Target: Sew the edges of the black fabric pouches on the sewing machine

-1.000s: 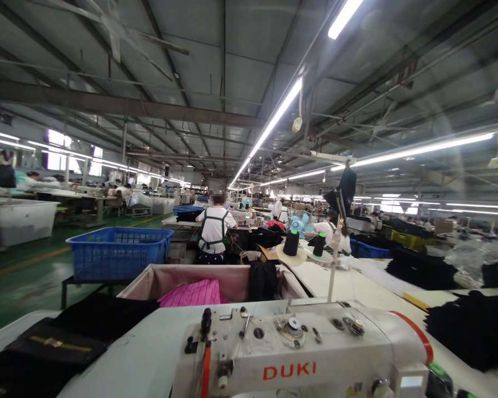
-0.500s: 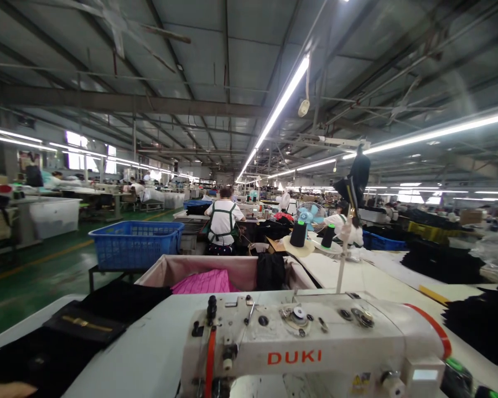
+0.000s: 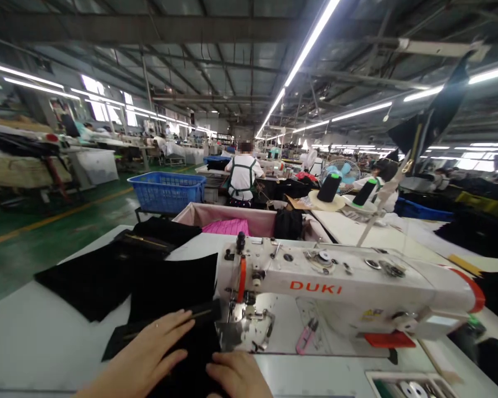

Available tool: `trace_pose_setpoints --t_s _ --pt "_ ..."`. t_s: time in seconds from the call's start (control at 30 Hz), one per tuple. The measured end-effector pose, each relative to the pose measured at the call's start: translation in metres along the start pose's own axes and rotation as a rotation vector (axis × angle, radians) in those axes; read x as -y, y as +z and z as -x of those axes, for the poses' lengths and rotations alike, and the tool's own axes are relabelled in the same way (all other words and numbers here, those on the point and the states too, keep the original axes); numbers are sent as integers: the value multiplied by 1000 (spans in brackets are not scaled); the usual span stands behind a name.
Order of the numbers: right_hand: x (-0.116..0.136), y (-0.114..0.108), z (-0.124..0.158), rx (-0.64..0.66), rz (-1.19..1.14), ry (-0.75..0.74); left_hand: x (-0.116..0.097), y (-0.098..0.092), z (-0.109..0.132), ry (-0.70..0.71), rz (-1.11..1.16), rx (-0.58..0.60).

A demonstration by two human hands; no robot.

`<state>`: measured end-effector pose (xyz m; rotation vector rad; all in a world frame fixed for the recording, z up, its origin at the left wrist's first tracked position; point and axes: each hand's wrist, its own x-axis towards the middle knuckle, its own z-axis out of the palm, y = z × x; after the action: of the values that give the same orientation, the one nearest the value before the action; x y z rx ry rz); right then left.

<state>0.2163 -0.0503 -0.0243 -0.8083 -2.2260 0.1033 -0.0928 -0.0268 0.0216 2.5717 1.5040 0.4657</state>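
My left hand (image 3: pixel 155 348) lies palm down on a black fabric piece (image 3: pixel 170 282), its fingers stretched toward the needle area. Under and beside those fingers runs a dark strip with a thin gold line (image 3: pixel 203 314), which looks like a zipper. At the near edge of the cloth is my right hand (image 3: pixel 238 376), its fingers bent over the fabric and its thumb partly cut off by the frame. The strip's right end is close to the presser foot of the white sewing machine (image 3: pixel 352 290).
More black pieces with a gold zipper (image 3: pixel 145 240) lie on the table at left. Pink-handled snips (image 3: pixel 307 336) rest under the machine arm. A bobbin tray (image 3: pixel 410 384) is at front right. Behind the machine stand a fabric-lined bin (image 3: pixel 259 215), a blue basket (image 3: pixel 166 190) and thread cones (image 3: pixel 328 188).
The view has tilted down and shifted left. Both hands now show on the black cloth beside the needle; before, only part of one hand showed at the lower left.
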Motion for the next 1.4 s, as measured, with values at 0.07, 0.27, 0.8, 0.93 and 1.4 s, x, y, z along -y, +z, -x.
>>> trace_pose_setpoints --t_s 0.07,0.27,0.8,0.93,1.4 --pt "-1 19 11 -26 54 -31 -3 12 -10 -84 13 4" --pt "6 13 19 -7 -139 97 -18 2 -54 -209 80 12" --pt "52 -84 -56 -114 -371 223 -85 -100 -7 -485 1123 160" --pt "60 -102 -63 -161 -412 173 -94 -105 2 -518 1123 41" --pt "71 -108 -57 -166 -272 313 -101 -108 16 -537 844 -34"
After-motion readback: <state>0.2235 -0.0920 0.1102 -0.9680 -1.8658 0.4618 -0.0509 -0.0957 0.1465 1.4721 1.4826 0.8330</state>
